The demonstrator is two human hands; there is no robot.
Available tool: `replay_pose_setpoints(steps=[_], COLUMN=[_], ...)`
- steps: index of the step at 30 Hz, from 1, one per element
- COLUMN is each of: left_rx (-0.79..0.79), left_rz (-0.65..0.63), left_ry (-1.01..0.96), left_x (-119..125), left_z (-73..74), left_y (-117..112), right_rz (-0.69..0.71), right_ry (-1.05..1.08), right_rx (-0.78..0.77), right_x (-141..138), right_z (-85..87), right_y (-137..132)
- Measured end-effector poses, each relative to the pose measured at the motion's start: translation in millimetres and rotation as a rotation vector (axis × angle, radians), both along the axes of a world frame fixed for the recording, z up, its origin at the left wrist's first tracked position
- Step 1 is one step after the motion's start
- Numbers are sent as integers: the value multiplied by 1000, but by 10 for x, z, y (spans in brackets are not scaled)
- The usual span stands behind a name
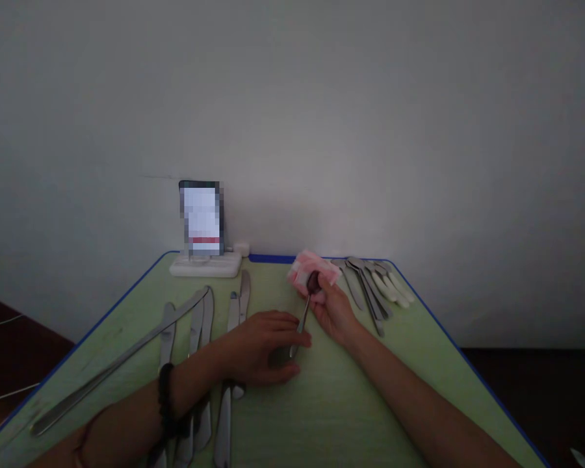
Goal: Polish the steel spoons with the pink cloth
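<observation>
A pink and white tissue [305,270] lies bunched in my right hand [334,305]. That hand is closed, with its thumb by the bowl of a metal spoon [312,281] pressed against the tissue. The spoon's handle slants down towards me and reaches my left hand [268,348]. There the forefinger crosses the handle, while the thumb stays apart below; whether the fingers touch it I cannot tell. My left wrist wears a dark band. Beyond my right hand lies a pile of spoons [370,286], some with pale handles.
Several table knives [207,325] lie on the left of the green table [331,416], partly under my left forearm. A long metal utensil [121,361] lies slantwise across there. At the back, a lit phone [202,218] leans upright on a white stand [205,265] before the wall.
</observation>
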State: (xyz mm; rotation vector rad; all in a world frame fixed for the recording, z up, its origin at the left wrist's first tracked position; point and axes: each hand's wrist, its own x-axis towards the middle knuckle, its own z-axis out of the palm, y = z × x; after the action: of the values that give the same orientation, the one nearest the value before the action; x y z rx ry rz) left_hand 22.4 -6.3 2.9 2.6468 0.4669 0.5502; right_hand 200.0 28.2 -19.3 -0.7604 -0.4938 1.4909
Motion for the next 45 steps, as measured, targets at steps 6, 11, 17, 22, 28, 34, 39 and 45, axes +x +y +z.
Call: replay_pose_setpoints(steps=[6,11,17,22,28,34,39,45], left_rx=[50,65,96,69,99,167,307,457], left_rz=[22,26,17,2,23,49,92,226], left_ry=[35,53,53,49,51,-65,-196,-293], left_x=[7,-2,-6,4,14,14,1,-10], left_z=[-63,-107,-150,-121,-106,-101,-107,-88], left_y=[21,50,58,53,38,31,37,31], right_rz=[91,157,186,199,256,250,261,268], right_ry=[-69,-132,-140,-135,-120,-105,-24,14], right_rx=[56,75,122,72,75,5,-24,-60], right_x=[-22,-19,4,15,18,25,35,32], right_z=[47,73,44,32,39,82,107,123], right_y=[-69,-86,-49,-48,-56,-54,-30,-36])
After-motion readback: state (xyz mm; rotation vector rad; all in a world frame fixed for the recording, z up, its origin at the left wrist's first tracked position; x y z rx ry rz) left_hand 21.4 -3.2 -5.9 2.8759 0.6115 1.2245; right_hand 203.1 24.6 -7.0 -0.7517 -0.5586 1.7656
